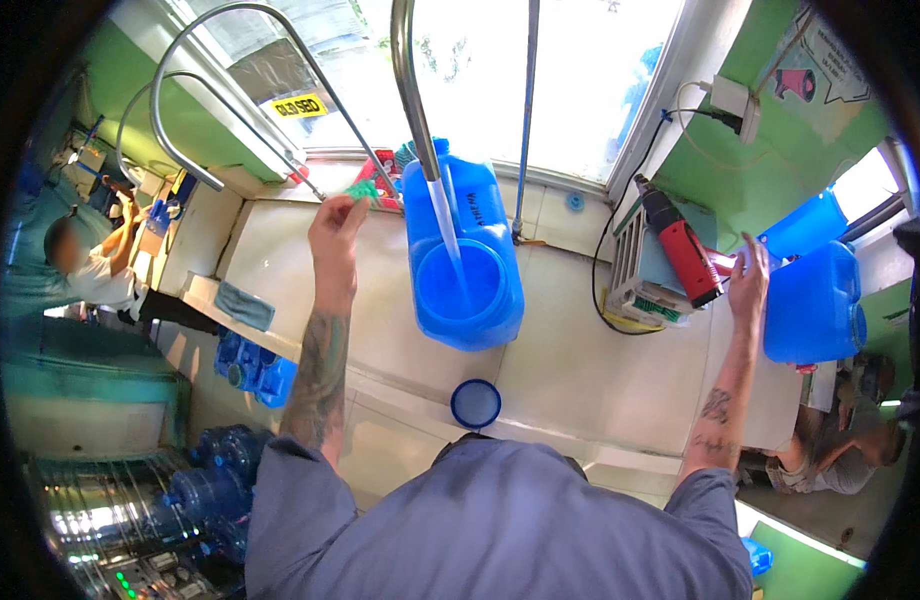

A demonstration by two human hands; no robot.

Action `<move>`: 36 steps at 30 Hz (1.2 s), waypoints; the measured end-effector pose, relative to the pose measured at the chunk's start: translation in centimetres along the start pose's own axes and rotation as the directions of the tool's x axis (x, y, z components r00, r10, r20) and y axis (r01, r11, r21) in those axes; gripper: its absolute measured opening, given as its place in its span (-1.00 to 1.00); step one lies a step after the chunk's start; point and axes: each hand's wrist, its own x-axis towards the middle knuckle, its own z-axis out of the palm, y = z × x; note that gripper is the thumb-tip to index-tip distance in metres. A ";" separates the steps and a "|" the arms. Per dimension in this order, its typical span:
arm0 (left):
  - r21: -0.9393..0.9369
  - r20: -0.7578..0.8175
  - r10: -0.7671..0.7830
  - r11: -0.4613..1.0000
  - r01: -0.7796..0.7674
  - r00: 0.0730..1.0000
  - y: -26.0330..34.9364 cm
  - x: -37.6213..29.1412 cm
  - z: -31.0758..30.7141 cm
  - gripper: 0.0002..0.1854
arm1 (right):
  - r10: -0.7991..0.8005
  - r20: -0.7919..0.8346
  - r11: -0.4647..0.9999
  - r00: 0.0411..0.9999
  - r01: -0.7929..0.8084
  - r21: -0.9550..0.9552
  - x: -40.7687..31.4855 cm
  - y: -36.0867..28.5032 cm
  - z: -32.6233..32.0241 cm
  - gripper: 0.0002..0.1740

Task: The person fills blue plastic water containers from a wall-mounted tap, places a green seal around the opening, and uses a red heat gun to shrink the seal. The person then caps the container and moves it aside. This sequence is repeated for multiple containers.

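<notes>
A blue plastic water container (467, 225) stands upright on the tiled counter, its wide round mouth uncovered. Water runs into it from a bent metal spout pipe (415, 90). My left hand (338, 232), raised left of the container, pinches a small green piece (362, 192), perhaps plastic. My right hand (748, 281) is at the far right with fingers spread, close to the handle of a red and black heat gun (677, 244); whether it touches the handle I cannot tell. The heat gun lies on a plastic basket (632, 277). A round blue lid (476, 403) lies near the counter's front edge.
Another blue container (812, 304) stands at right. Curved metal pipes (160, 97) arch at upper left. A folded cloth (244, 305) lies on a ledge. A black cord (595, 277) loops beside the basket. One person (104, 274) is at far left, another (842, 457) at far right.
</notes>
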 end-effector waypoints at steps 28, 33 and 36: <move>0.183 0.549 -0.263 0.964 0.193 0.793 -8.8 15.4 5.8 -0.48 | 0.182 0.667 0.699 0.722 -0.572 0.429 -5.4 -13.8 0.7 -0.55; 0.100 0.573 -0.249 0.967 0.234 0.781 -9.3 15.3 5.8 -0.44 | 0.038 0.702 0.325 0.711 -0.673 0.664 -2.5 -23.3 2.4 -0.55; 0.110 0.538 -0.277 0.960 0.259 0.796 -9.4 15.1 5.9 -0.42 | 0.056 0.752 0.288 0.657 -0.732 0.618 -1.0 -26.6 3.0 -0.51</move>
